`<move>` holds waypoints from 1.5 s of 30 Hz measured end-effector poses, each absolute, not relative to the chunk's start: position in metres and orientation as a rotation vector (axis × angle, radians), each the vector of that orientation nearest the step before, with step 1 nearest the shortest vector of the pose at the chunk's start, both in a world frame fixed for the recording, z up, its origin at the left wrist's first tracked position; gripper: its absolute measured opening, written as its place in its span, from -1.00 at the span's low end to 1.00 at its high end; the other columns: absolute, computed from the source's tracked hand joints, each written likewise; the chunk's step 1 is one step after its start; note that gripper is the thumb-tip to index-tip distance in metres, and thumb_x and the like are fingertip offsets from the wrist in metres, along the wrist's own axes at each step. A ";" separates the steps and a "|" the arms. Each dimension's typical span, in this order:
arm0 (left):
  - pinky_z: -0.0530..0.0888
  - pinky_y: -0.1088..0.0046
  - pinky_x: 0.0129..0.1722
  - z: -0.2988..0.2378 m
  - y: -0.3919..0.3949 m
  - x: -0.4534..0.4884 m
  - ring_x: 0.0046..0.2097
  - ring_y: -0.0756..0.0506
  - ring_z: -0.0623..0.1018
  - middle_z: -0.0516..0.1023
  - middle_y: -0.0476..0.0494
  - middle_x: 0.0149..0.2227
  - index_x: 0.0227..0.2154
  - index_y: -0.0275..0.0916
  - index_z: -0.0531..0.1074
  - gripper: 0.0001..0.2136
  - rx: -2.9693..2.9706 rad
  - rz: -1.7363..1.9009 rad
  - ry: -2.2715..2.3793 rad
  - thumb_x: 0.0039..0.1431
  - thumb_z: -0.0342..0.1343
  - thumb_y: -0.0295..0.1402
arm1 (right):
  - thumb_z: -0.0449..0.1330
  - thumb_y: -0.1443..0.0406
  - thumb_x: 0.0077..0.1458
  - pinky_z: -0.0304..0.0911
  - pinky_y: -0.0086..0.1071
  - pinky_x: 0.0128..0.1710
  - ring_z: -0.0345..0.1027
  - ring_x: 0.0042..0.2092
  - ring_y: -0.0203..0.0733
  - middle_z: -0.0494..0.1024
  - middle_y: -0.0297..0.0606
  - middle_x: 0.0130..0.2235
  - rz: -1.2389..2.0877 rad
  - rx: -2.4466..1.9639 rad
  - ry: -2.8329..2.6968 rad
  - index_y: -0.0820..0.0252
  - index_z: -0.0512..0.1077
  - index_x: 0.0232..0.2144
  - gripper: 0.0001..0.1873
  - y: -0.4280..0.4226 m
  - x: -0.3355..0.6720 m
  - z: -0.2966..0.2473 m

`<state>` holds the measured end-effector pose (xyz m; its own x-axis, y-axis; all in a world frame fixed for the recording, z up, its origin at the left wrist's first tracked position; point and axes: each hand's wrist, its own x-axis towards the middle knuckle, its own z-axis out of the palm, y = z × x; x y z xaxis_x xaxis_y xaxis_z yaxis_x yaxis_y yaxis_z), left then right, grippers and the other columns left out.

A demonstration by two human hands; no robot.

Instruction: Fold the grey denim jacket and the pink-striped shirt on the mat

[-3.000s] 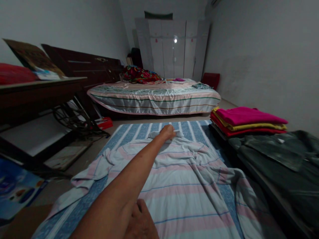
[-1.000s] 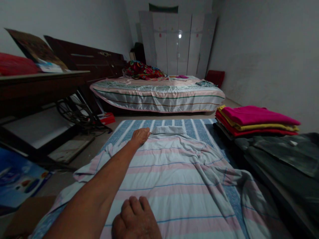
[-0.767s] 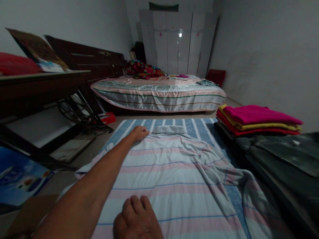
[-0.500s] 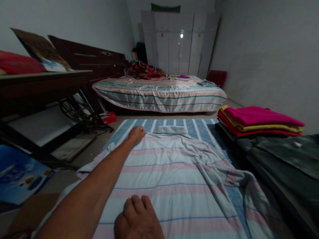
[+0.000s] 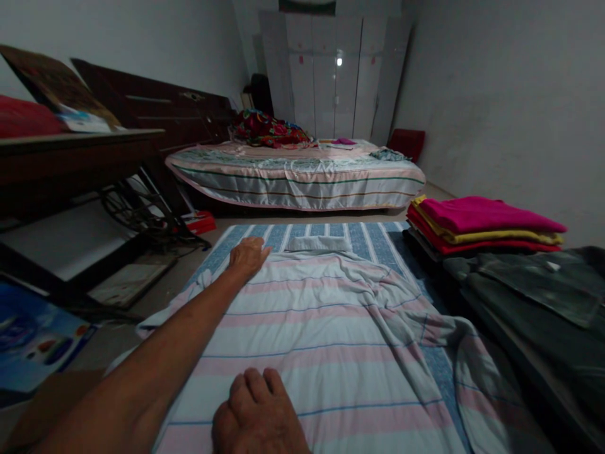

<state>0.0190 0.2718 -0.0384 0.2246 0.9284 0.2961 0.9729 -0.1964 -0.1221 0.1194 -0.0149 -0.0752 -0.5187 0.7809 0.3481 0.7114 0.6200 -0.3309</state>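
Observation:
A white, pink and blue striped collared shirt (image 5: 302, 353) lies spread out, its pale collar (image 5: 319, 243) pointing away from me. My left hand (image 5: 249, 257) rests at the shirt's left shoulder beside the collar, thumb held out to the right and apart from the fingers. Low in the middle of the view, my right hand (image 5: 259, 413) lies on the shirt body with its fingers curled down against the cloth; its fingertips are hidden. The right sleeve (image 5: 472, 359) trails off to the right with creases.
Under the shirt is a blue striped sheet (image 5: 373, 243). To the right sit folded pink, yellow and red clothes (image 5: 491, 217) and dark garments (image 5: 534, 296). A sewing-machine table (image 5: 80, 151) and a blue box (image 5: 38, 337) stand left. Beyond is a bed (image 5: 302, 180).
My left hand has loosened from a closed fist at the shoulder, its thumb now apart. The right hand stays about where it was. The view has shifted slightly.

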 end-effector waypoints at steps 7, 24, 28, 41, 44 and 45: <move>0.32 0.28 -0.08 -0.056 0.237 0.028 -0.07 -0.20 0.41 0.47 -0.27 -0.19 -0.29 -0.26 0.41 -0.76 -2.465 -0.119 -1.484 0.20 -0.18 -0.46 | 0.07 0.08 0.14 0.14 0.00 0.12 0.15 0.13 0.11 0.34 0.03 0.08 0.228 -1.154 -2.361 0.34 0.39 -0.08 -0.54 -0.016 0.120 -0.077; 0.16 0.26 0.17 -0.061 0.217 0.034 0.21 -0.18 0.24 0.29 -0.29 0.17 0.01 -0.26 0.31 -0.66 -2.590 -0.165 -1.573 0.27 -0.17 -0.25 | 0.06 0.10 0.16 0.07 0.02 0.15 0.12 0.15 0.10 0.33 0.03 0.09 0.291 -1.128 -2.342 0.33 0.38 -0.07 -0.56 -0.017 0.121 -0.080; 0.09 0.19 0.21 -0.068 0.208 0.036 0.28 -0.16 0.13 0.15 -0.25 0.27 0.13 -0.22 0.21 -0.54 -2.699 -0.071 -1.639 0.29 -0.24 -0.11 | 0.06 0.12 0.16 0.07 0.01 0.14 0.12 0.15 0.10 0.34 0.04 0.07 0.302 -1.130 -2.339 0.33 0.38 -0.08 -0.58 -0.019 0.123 -0.077; 0.07 0.06 0.20 -0.049 0.172 0.016 0.28 -0.21 0.12 0.17 -0.31 0.25 0.06 -0.24 0.29 -0.58 -2.552 -0.086 -1.703 0.30 -0.21 -0.13 | 0.05 0.18 0.17 -0.03 -0.01 0.16 0.09 0.13 0.05 0.33 -0.02 0.05 0.344 -1.135 -2.318 0.26 0.37 -0.14 -0.70 -0.024 0.127 -0.073; 0.10 0.13 0.20 -0.047 0.134 0.002 0.28 -0.19 0.13 0.17 -0.26 0.26 0.09 -0.20 0.27 -0.56 -2.647 -0.035 -1.642 0.29 -0.23 -0.10 | 0.07 0.20 0.16 -0.01 -0.04 0.13 0.12 0.09 0.04 0.35 -0.05 0.01 0.342 -1.136 -2.322 0.24 0.37 -0.18 -0.74 -0.026 0.128 -0.070; 0.09 0.14 0.20 -0.049 0.122 -0.004 0.28 -0.19 0.12 0.15 -0.25 0.27 0.12 -0.19 0.25 -0.55 -2.665 -0.002 -1.646 0.29 -0.23 -0.09 | 0.08 0.20 0.15 0.02 -0.05 0.11 0.13 0.07 0.03 0.36 -0.06 -0.01 0.337 -1.137 -2.324 0.24 0.38 -0.20 -0.76 -0.027 0.128 -0.069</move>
